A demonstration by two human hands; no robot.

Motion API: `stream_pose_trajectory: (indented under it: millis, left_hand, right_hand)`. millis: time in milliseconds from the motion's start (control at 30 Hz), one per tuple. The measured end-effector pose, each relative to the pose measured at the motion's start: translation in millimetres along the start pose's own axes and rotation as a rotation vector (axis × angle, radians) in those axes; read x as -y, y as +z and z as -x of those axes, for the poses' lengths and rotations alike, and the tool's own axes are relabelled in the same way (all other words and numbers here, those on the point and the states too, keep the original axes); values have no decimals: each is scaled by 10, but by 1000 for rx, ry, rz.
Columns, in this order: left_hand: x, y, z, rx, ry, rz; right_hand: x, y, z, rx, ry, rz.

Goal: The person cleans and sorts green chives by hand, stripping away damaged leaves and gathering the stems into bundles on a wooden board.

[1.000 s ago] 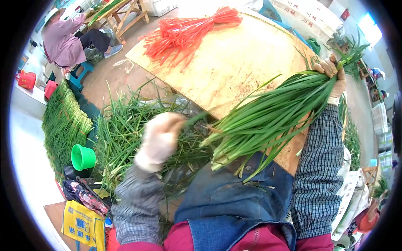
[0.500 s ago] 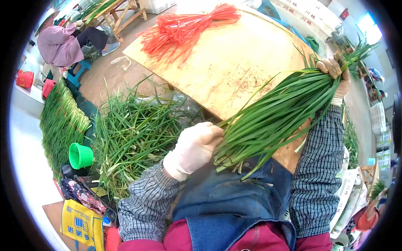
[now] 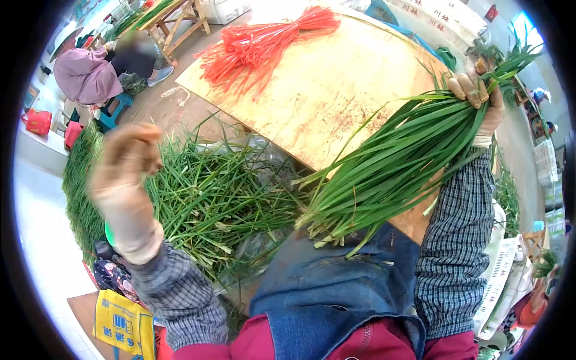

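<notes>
A bunch of long green leafy stalks is gripped near its leaf tips by my right hand, whose gloved fingers wrap round it. The pale stalk ends hang toward my lap, over the board's near edge. My left hand, gloved and smeared by motion, is raised at the left, apart from the bunch; its fingers are too blurred to read. Beside it spreads a loose heap of green leaves and scraps.
Red strips lie on the wooden board. A person sits on a blue stool at the upper left. Bundled stalks stand at the left, above a yellow bag. White sacks are at the right.
My left hand went from the stalk ends out to the left, over the heap, and now hides most of the green bucket. My right hand has kept its hold on the bunch.
</notes>
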State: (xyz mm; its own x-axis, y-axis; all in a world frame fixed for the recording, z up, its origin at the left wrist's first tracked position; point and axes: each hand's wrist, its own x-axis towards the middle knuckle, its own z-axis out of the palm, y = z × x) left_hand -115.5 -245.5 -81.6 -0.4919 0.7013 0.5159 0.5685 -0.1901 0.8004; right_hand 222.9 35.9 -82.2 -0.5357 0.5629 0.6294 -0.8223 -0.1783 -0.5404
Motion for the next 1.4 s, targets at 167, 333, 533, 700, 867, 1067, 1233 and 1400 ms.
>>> stream_pose_trajectory:
  millis: [167,333,533,700,867,1067,1233,1400]
  left_hand:
    - [497,774,612,518,-113,-159]
    - [644,1483,740,718,-284,207]
    - [853,119,686,369,-367,-208]
    - [1004,-772,1110,244,-131,-1287]
    - [372,635,929,636,-306,24]
    - [333,1265,767,878,-839,500]
    - [368,1298,870,845,-842,443]
    - [274,1376,915,841,-854,515]
  right_hand:
    - [-28,-39,18,105,34,-33]
    - [-24,1,16,77,43,-52]
    - [51,-154,94,-58,35,-55]
    - [13,-164,131,-150,-12,-57]
    - [59,-148,82,-92,47,-4]
    - [35,-20,84,-92,38,-11]
    - [63,-107,96,-61,47,-16]
    - [78,-127,86,-67,43,10]
